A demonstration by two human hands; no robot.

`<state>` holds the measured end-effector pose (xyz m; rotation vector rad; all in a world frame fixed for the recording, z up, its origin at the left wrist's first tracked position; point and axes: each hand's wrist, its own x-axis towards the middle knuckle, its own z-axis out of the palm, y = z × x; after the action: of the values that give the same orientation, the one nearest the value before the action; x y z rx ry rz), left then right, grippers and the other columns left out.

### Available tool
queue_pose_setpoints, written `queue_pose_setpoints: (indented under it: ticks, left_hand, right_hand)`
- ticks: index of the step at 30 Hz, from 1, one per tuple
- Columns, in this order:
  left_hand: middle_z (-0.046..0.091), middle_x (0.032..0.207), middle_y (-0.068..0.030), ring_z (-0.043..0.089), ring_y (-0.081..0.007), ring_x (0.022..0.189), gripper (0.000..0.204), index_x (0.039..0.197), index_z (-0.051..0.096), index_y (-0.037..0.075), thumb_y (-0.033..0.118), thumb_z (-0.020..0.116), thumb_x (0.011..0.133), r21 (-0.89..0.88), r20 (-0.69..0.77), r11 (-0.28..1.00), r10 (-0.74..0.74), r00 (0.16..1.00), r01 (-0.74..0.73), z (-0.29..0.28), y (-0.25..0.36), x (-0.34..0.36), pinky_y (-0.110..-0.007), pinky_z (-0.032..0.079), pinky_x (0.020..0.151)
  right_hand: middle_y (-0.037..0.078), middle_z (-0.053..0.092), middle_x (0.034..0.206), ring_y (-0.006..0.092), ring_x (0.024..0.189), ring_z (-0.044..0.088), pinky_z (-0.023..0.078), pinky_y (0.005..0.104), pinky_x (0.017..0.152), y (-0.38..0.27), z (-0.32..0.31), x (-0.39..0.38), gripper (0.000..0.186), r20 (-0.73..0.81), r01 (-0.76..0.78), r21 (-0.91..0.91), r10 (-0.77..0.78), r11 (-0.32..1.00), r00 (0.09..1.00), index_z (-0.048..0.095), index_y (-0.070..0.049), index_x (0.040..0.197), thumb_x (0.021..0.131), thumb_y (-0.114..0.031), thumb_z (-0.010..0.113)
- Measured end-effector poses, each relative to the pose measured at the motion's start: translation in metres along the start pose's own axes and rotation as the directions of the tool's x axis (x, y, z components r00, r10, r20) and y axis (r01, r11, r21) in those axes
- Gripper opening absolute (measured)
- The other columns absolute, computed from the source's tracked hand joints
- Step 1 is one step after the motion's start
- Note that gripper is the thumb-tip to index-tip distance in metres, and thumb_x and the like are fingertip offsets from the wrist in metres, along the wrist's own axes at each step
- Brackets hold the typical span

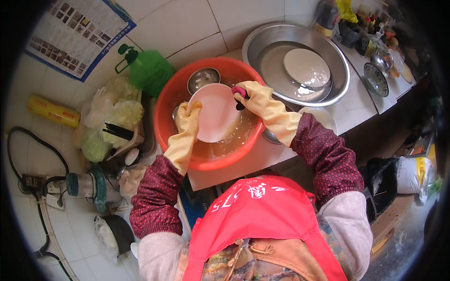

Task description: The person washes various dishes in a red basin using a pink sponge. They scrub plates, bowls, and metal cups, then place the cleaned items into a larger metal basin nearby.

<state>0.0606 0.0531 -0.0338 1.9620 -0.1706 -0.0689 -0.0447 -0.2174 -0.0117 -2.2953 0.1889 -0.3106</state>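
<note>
Over the orange basin (pixel 162 112), a white plate (pixel 214 112) is held tilted above cloudy water. My left hand (pixel 187 122), in a cream rubber glove, grips the plate's left edge. In the same kind of glove, my right hand (pixel 260 99) is closed on a pink and dark scrubbing cloth (pixel 239 92) at the plate's upper right rim. A metal bowl (pixel 203 78) sits in the basin behind the plate. The plate hides part of the water and whatever lies under it.
A wide steel basin (pixel 253 49) at the back right holds water and another white plate (pixel 307 68). Left of the orange basin are a green plastic jug (pixel 152 72) and bagged vegetables (pixel 108 112). A patterned bowl (pixel 376 79) and bottles stand far right.
</note>
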Motion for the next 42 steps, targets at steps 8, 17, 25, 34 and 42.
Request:
queue_pose_setpoints:
  ticks: [8,17,25,34,42]
  left_hand:
    - [0.075,0.112,-0.0132,0.072,-0.0236,0.097,0.041,0.129,0.064,0.001,0.019,0.086,0.099,-0.073,0.073,0.967,-0.238,0.969,0.243,0.048,-0.015,-0.006,-0.043,0.059,0.087]
    - [0.077,0.118,-0.0137,0.069,-0.0182,0.085,0.044,0.139,0.062,0.003,0.024,0.08,0.104,0.028,0.404,0.893,-0.42,0.812,0.448,0.005,0.031,-0.022,-0.035,0.055,0.073]
    - [0.078,0.115,-0.0127,0.063,-0.0151,0.075,0.041,0.14,0.063,0.005,0.021,0.077,0.104,-0.039,0.516,0.859,-0.42,0.746,0.511,-0.016,0.044,-0.035,-0.032,0.048,0.064]
    - [0.08,0.112,-0.0116,0.057,-0.0116,0.063,0.038,0.14,0.064,0.007,0.018,0.073,0.105,-0.083,0.586,0.813,-0.428,0.688,0.576,-0.015,0.048,-0.041,-0.029,0.04,0.053]
    - [0.081,0.109,-0.0106,0.051,-0.0084,0.052,0.037,0.141,0.065,0.008,0.014,0.07,0.105,-0.23,0.669,0.743,-0.348,0.657,0.628,0.0,0.057,-0.039,-0.026,0.033,0.044]
  right_hand:
    - [0.005,0.082,0.1,0.0317,0.095,0.077,0.059,0.0487,0.077,-0.001,-0.002,-0.002,0.012,-0.082,0.11,-0.031,-0.112,0.993,0.99,0.077,-0.019,0.108,0.103,-0.028,0.071]
    - [0.008,0.081,0.111,0.0317,0.104,0.077,0.061,0.0415,0.09,0.001,0.003,-0.007,0.02,-0.172,0.118,0.063,-0.105,0.991,0.98,0.081,-0.016,0.115,0.096,-0.021,0.083]
    - [0.007,0.081,0.112,0.031,0.106,0.076,0.061,0.0408,0.093,-0.001,0.0,-0.007,0.021,-0.146,0.116,-0.004,-0.115,0.993,0.983,0.08,-0.015,0.117,0.097,-0.019,0.083]
    - [0.006,0.081,0.111,0.0303,0.103,0.077,0.062,0.0407,0.089,0.004,0.004,-0.007,0.019,-0.183,0.167,-0.032,-0.17,0.985,0.968,0.08,-0.016,0.116,0.098,-0.021,0.081]
    - [0.006,0.081,0.108,0.0305,0.103,0.077,0.062,0.045,0.084,0.007,0.006,-0.007,0.018,-0.218,0.207,-0.124,-0.23,0.97,0.948,0.079,-0.018,0.112,0.099,-0.03,0.079]
